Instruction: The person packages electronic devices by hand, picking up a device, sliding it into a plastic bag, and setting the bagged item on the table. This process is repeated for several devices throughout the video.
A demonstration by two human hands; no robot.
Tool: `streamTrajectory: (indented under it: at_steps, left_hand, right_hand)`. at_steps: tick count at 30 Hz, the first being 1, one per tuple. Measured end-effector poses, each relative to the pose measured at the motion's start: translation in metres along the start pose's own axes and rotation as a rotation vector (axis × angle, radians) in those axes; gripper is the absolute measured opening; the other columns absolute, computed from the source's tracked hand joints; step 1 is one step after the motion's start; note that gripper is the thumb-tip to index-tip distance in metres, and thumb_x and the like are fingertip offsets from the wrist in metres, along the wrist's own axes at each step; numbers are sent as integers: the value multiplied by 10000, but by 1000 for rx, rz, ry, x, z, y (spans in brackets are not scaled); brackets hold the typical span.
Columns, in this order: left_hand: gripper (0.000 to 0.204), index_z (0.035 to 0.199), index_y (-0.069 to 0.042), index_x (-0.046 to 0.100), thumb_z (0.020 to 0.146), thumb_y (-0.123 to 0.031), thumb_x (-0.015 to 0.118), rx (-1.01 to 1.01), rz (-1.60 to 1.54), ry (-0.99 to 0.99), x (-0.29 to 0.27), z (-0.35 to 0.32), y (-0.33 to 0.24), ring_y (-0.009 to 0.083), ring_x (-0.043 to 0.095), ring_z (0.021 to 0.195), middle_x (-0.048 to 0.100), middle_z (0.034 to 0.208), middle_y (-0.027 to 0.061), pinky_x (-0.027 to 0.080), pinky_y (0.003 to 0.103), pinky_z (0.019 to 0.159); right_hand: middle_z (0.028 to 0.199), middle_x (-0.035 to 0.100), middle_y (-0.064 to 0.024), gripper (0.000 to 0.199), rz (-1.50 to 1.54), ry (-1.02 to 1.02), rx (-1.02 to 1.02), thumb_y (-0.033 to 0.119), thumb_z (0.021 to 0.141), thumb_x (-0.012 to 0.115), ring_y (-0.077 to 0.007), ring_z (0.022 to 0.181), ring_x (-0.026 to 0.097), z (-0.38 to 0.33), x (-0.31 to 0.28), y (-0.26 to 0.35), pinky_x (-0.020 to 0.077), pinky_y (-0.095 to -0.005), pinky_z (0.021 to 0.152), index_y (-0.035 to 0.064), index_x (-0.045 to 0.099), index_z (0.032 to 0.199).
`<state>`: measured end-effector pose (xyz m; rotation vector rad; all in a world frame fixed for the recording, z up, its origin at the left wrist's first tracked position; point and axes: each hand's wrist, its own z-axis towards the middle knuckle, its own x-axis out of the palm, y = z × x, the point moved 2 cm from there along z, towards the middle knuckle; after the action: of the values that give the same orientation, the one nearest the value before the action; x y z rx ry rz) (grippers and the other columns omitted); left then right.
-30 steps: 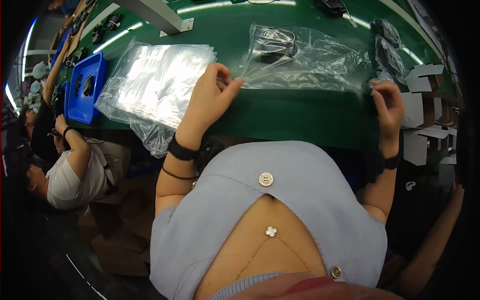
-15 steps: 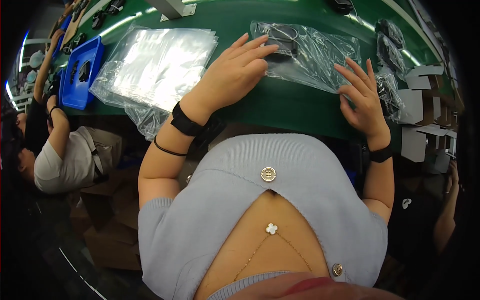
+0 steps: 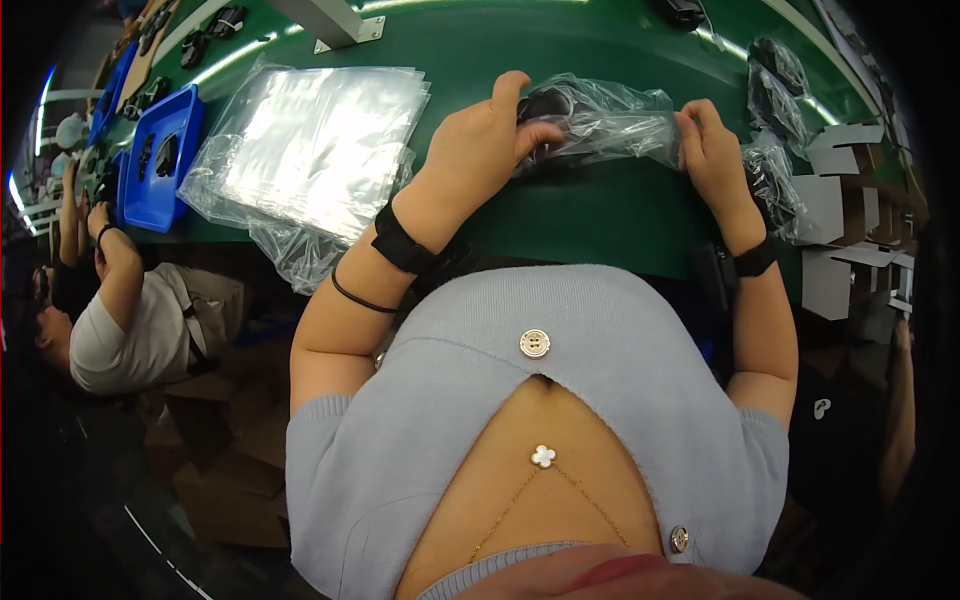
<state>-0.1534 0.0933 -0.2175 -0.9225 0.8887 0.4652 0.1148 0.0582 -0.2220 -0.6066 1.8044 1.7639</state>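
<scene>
A clear plastic bag (image 3: 625,125) with a black device and its cable inside stretches between my hands over the green table. My left hand (image 3: 480,140) grips the end holding the black device (image 3: 550,105), thumb and fingers around it. At the other end, my right hand (image 3: 712,150) pinches the loose, gathered plastic. To the left lies a stack of flat clear bags (image 3: 320,130), close to my left forearm. The kind of device is hard to make out through the creased plastic.
Several bagged black items (image 3: 775,90) lie at the right edge, beside open white boxes (image 3: 835,210). A blue tray (image 3: 185,110) with black parts stands at the left, near a co-worker (image 3: 130,320). A metal post (image 3: 330,20) rises at the back.
My fingers, spread over the flat bag before, have closed on it. The bag is now lifted and bunched into a narrower shape between my hands.
</scene>
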Motion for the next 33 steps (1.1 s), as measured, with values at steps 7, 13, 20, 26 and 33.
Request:
streamTrajectory:
  at_steps: [7, 13, 20, 26, 33]
  left_hand:
    - [621, 1065, 4, 544, 677, -435, 750, 80, 228, 148, -11, 31, -1, 323, 584, 890, 610, 908, 177, 474, 392, 724]
    - [591, 1052, 9, 588, 651, -374, 790, 53, -298, 425, 1, 70, 2, 348, 547, 957, 575, 1013, 197, 445, 371, 824]
    - [557, 1055, 15, 581, 652, -299, 802, -32, -382, 711, -6, 92, -6, 315, 567, 909, 598, 975, 174, 450, 351, 792]
    - [509, 1055, -3, 582, 662, -244, 799, -15, -462, 755, -3, 96, -32, 281, 585, 860, 628, 938, 154, 458, 331, 754]
    - [469, 1059, -25, 580, 665, -161, 794, 342, -719, 451, -10, 86, -73, 278, 589, 873, 610, 1014, 105, 458, 364, 837]
  right_hand:
    - [788, 600, -53, 165, -42, 112, -92, 191, 908, 556, -122, 750, 561, 43, -52, -15, 422, -258, 656, 33, 508, 906]
    - [1005, 642, -83, 159, 646, 290, -404, 188, 869, 601, -237, 1119, 548, 45, -82, 24, 362, -367, 991, 50, 540, 917]
    - [1163, 609, -134, 155, -3, 240, -498, 216, 912, 543, -310, 1263, 432, 45, -97, 2, 180, -485, 1104, 62, 529, 906]
    - [996, 627, -62, 136, 493, 223, -534, 187, 938, 507, -196, 1026, 563, 49, -121, -19, 276, -444, 1055, 72, 554, 884]
    - [806, 549, 19, 124, 615, 154, -194, 129, 938, 503, -26, 722, 486, 45, -42, 2, 408, -157, 671, 25, 555, 896]
